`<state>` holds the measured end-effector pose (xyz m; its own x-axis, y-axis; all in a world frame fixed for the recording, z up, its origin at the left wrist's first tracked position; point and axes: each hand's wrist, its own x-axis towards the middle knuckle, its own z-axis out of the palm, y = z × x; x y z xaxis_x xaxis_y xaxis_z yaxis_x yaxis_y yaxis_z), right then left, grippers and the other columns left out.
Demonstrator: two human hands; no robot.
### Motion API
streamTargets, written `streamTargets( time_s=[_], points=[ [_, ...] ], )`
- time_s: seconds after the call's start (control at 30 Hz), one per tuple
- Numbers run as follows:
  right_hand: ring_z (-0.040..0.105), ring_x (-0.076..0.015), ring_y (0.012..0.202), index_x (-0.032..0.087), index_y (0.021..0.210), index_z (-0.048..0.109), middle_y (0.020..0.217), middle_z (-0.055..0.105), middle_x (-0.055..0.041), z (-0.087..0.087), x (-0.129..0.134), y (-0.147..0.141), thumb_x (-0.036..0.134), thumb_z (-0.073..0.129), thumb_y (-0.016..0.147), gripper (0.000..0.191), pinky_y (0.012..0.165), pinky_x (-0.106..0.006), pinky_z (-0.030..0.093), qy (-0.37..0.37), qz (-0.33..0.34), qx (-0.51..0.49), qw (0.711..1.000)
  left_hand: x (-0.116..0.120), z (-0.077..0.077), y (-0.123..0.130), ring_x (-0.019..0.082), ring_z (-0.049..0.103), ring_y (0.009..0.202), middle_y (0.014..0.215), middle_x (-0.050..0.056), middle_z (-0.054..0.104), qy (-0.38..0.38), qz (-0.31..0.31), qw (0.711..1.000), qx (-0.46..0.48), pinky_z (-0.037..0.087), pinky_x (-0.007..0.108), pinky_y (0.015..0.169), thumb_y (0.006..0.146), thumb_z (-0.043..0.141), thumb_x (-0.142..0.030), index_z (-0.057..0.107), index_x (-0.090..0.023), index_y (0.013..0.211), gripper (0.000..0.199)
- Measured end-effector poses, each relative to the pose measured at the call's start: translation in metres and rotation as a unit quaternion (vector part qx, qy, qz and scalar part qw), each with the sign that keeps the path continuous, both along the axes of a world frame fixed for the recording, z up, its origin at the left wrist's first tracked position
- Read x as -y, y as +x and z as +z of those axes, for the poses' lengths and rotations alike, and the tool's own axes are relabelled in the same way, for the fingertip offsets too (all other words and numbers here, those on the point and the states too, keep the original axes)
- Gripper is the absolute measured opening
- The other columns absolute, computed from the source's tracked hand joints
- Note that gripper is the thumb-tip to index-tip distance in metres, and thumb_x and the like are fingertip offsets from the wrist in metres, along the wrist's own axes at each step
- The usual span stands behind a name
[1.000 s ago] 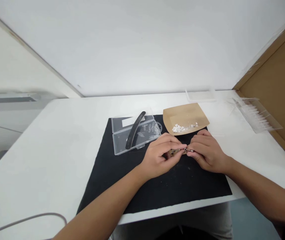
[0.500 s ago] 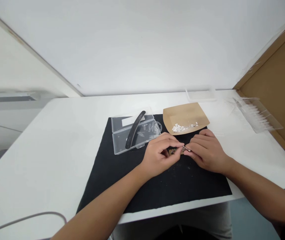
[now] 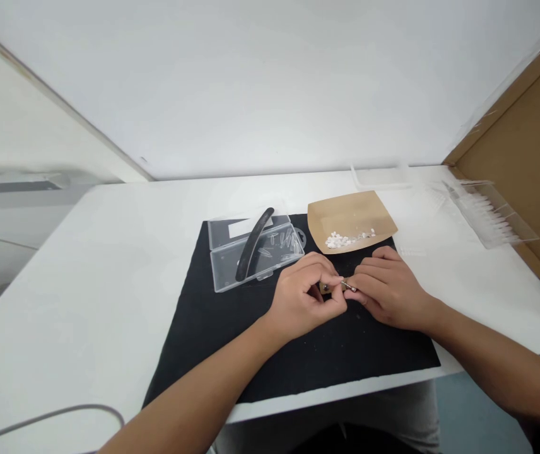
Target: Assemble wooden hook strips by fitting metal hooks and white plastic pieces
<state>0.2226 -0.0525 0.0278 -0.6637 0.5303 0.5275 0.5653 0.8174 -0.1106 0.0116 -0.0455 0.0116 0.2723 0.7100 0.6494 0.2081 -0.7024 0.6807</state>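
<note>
My left hand [image 3: 305, 295] pinches thumb and forefinger together at one end of a small shiny metal piece [image 3: 349, 287]. At its other end, the closed fingers of my right hand [image 3: 390, 287] grip it. Its exact kind is too small to make out. Just behind the left fingertips, a small tan piece with a dark round part [image 3: 325, 288] shows in part on the black mat [image 3: 232, 340]; my left hand hides some of it.
An open clear plastic case [image 3: 223, 268] holds several clear nail tips, with a curved black nail file [image 3: 254, 244] across it. Behind my hands stands a brown paper tray [image 3: 352, 211] with white bits. A clear box of pale nail tips [image 3: 487, 217] lies at right.
My left thumb and forefinger have drawn slightly left and closed into a tighter pinch at the metal piece. My right hand stays nearly in place. The view has shifted slightly.
</note>
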Motion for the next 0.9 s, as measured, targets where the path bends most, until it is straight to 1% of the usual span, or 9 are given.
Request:
streamTargets(
  time_s=[0.1,0.2,0.37,0.5,0.6,0.77,0.9],
  points=[
    [0.047,-0.0148,0.068,0.018,0.082,0.061,0.072,0.06,0.0009,-0.0002,0.0007,0.0,0.027,0.054,0.109,0.03,0.078,-0.034,0.034,-0.018,0.004,-0.011,1.0,0.003,0.0005,0.0007,0.01,0.058,0.059,0.072,0.003,0.065,-0.019,0.012,1.0,-0.001,0.04,0.014,0.043,0.076,0.068,-0.006,0.063,-0.016,0.074,0.012],
    [0.047,-0.015,0.069,0.018,0.084,0.062,0.073,0.06,0.0007,0.0004,0.0009,0.0006,0.027,0.053,0.11,0.029,0.078,-0.034,0.034,-0.029,0.009,-0.013,0.999,0.0045,0.0016,0.0009,0.009,0.056,0.058,0.071,0.002,0.064,-0.021,0.014,1.0,-0.001,0.04,0.014,0.042,0.075,0.067,-0.006,0.063,-0.016,0.073,0.011],
    [0.047,-0.0155,0.067,0.018,0.084,0.062,0.072,0.058,0.0007,0.001,0.0001,0.0012,0.029,0.05,0.111,0.031,0.077,-0.034,0.033,-0.05,0.017,-0.018,0.998,0.0032,0.0014,0.0001,0.008,0.055,0.057,0.07,0.002,0.064,-0.028,0.0,1.0,0.003,0.039,0.013,0.041,0.073,0.068,-0.006,0.061,-0.016,0.07,0.013],
    [0.047,-0.0153,0.068,0.019,0.086,0.061,0.073,0.059,0.001,0.0006,0.0003,0.0022,0.03,0.05,0.111,0.029,0.077,-0.034,0.032,-0.086,0.023,-0.035,0.995,0.0026,0.0002,-0.0009,0.007,0.054,0.055,0.071,0.002,0.065,-0.054,-0.022,0.998,0.02,0.039,0.012,0.04,0.073,0.069,-0.005,0.062,-0.016,0.072,0.013],
    [0.048,-0.015,0.069,0.019,0.089,0.061,0.075,0.06,0.0012,-0.0003,0.0003,0.0036,0.03,0.049,0.111,0.027,0.077,-0.035,0.031,-0.119,0.03,-0.052,0.991,0.0033,0.0007,-0.0022,0.007,0.056,0.056,0.073,0.002,0.065,-0.082,-0.04,0.995,0.031,0.04,0.012,0.04,0.073,0.07,-0.005,0.063,-0.016,0.072,0.013],
    [0.05,-0.0146,0.07,0.02,0.091,0.061,0.075,0.06,0.0019,-0.0019,-0.0005,0.0054,0.031,0.046,0.112,0.029,0.078,-0.035,0.032,-0.164,0.036,-0.07,0.983,0.0034,0.0022,-0.0042,0.01,0.062,0.06,0.074,0.004,0.067,-0.118,-0.07,0.99,0.046,0.041,0.012,0.041,0.076,0.072,-0.005,0.068,-0.015,0.075,0.011],
    [0.051,-0.0143,0.07,0.02,0.09,0.061,0.074,0.062,0.0023,-0.0015,-0.0006,0.0059,0.032,0.046,0.112,0.029,0.078,-0.035,0.032,-0.188,0.039,-0.087,0.978,0.0027,0.0016,-0.0044,0.01,0.062,0.061,0.075,0.004,0.067,-0.139,-0.085,0.984,0.068,0.041,0.011,0.039,0.078,0.073,-0.006,0.07,-0.014,0.077,0.009]
  ],
)
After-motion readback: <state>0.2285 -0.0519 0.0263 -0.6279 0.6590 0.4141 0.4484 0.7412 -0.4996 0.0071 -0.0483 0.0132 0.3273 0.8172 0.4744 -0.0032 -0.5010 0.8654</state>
